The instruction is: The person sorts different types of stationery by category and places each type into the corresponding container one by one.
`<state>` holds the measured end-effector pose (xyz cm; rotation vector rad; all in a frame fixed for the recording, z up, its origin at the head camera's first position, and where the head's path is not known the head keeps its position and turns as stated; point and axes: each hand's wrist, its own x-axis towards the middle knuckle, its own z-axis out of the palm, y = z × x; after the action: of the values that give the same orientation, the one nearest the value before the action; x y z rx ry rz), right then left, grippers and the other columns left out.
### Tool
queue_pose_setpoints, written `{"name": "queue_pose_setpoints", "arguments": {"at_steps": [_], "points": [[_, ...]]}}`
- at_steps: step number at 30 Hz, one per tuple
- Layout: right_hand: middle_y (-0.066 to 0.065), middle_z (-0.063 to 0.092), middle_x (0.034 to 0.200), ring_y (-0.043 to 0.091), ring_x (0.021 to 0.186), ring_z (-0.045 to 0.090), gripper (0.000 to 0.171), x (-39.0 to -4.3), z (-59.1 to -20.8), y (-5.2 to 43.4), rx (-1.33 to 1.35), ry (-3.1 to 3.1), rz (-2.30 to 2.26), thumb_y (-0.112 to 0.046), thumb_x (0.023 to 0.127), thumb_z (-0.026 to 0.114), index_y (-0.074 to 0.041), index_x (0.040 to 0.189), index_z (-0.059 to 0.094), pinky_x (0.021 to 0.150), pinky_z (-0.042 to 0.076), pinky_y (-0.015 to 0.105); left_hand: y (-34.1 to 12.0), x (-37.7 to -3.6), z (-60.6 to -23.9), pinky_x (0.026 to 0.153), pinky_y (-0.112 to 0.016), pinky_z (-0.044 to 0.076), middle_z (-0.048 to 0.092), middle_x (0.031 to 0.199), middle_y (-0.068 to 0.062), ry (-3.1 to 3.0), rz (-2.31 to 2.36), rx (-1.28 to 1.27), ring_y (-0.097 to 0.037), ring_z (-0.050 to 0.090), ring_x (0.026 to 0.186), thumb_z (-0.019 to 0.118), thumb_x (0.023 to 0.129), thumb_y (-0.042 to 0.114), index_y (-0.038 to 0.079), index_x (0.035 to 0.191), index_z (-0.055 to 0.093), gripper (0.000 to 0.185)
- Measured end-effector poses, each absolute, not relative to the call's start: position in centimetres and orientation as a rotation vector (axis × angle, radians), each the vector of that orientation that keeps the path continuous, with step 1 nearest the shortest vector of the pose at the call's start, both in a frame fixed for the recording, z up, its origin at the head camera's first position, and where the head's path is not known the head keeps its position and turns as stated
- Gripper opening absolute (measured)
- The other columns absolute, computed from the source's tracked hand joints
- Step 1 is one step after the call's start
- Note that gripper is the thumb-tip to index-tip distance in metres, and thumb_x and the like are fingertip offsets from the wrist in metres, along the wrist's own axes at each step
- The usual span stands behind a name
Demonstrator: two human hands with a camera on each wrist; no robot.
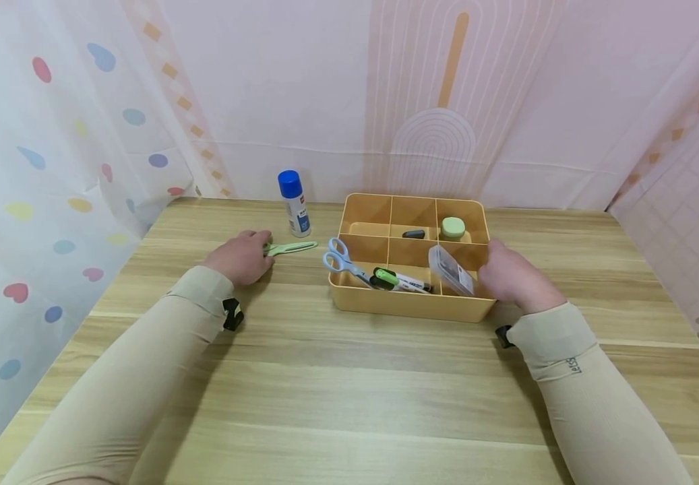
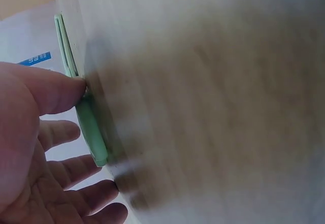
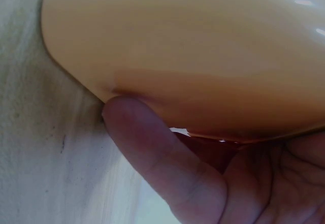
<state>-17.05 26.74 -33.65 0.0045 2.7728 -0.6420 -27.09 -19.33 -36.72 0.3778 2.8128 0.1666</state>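
Observation:
My left hand (image 1: 241,258) pinches a slim light green utility knife (image 1: 293,248) low over the tabletop. In the left wrist view, the thumb lies against the knife's (image 2: 91,127) near side, with the fingers behind it; a long slot runs along its far part. My right hand (image 1: 513,275) grips the right wall of a tan compartment organizer box (image 1: 410,308). The right wrist view has the thumb pressed along the box's smooth outer wall (image 3: 203,46), and the other fingertips are hidden there.
A glue bottle (image 1: 295,209) with a blue cap stands behind the knife. The box holds blue-handled scissors (image 1: 340,257), markers (image 1: 406,281), a clear plastic case (image 1: 451,271), a small dark object (image 1: 413,234) and a pale green rounded item (image 1: 452,228). Patterned curtains (image 1: 300,81) border the wooden table.

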Motion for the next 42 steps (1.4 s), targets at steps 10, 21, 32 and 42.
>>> {"name": "queue_pose_setpoints", "arguments": {"at_steps": [10,21,32,42], "points": [[0.04,0.055,0.133,0.041,0.104,0.056,0.061,-17.23,-33.76,26.72,-0.005,2.778,-0.654,-0.006,0.091,0.04,0.024,0.143,0.03,0.087,0.051,0.05,-19.24,-26.94,-36.45,0.115,-0.069,0.042,0.041,0.158,-0.034,2.823,0.092,0.39,-0.055,0.045,0.141,0.05,0.107,0.022,-0.003,0.158,0.039,0.058],[0.042,0.053,0.136,0.041,0.105,0.056,0.063,-17.08,-33.67,26.6,-0.001,2.772,-0.645,-0.006,0.092,0.039,0.025,0.145,0.027,0.089,0.052,0.051,-19.08,-26.83,-36.54,0.114,-0.067,0.044,0.049,0.151,-0.032,2.83,0.091,0.397,-0.052,0.051,0.137,0.049,0.105,0.014,0.0,0.155,0.046,0.052],[0.043,0.051,0.14,0.043,0.11,0.056,0.062,-17.06,-33.62,26.51,0.0,2.772,-0.655,-0.006,0.092,0.038,0.025,0.145,0.026,0.096,0.051,0.057,-19.29,-26.97,-36.75,0.108,-0.064,0.049,0.06,0.139,-0.027,2.864,0.129,0.432,-0.043,0.057,0.125,0.057,0.099,0.012,0.001,0.147,0.057,0.049],[0.042,0.051,0.141,0.042,0.11,0.055,0.063,-16.97,-33.53,26.5,0.006,2.764,-0.657,-0.006,0.093,0.038,0.024,0.146,0.026,0.096,0.05,0.055,-19.43,-26.79,-36.74,0.106,-0.061,0.05,0.064,0.134,-0.025,2.884,0.139,0.417,-0.042,0.056,0.123,0.067,0.096,0.018,0.001,0.14,0.062,0.048]]}}
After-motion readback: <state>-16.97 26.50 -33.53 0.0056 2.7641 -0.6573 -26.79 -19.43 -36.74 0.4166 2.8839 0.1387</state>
